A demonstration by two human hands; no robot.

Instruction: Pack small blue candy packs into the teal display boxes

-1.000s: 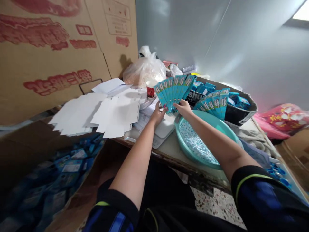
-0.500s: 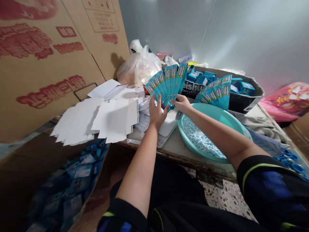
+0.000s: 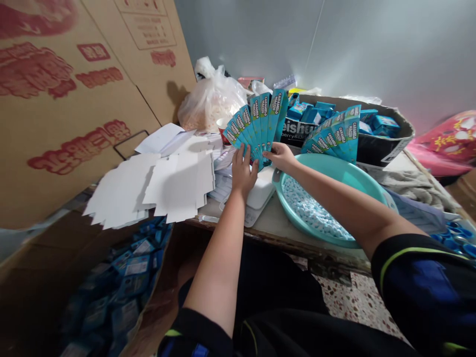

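Note:
A fan of blue cartons (image 3: 256, 121) printed "CARAMELO MACIZO" stands spread over the table between my hands. My left hand (image 3: 244, 171) supports the fan at its lower left, fingers pointing up against the cartons. At the lower right edge, my right hand (image 3: 281, 157) pinches the cartons between thumb and fingers. The fingertips behind the fan are partly hidden. Below my right forearm sits a turquoise basin (image 3: 334, 168) with small white-and-blue candies (image 3: 316, 210) in it. A second fan of blue cartons (image 3: 336, 136) leans behind the basin.
White flat cardboard blanks (image 3: 180, 186) overhang the table's left edge. Beneath them, a large cardboard box (image 3: 156, 292) holds blue packets. A black box (image 3: 375, 153) of blue packets stands at the back right, and a tied plastic bag (image 3: 213, 99) at the back left.
The fan has moved slightly up and left in view, and its rightmost carton stands a little more apart. Both hands keep hold of it. The camera view has shifted slightly.

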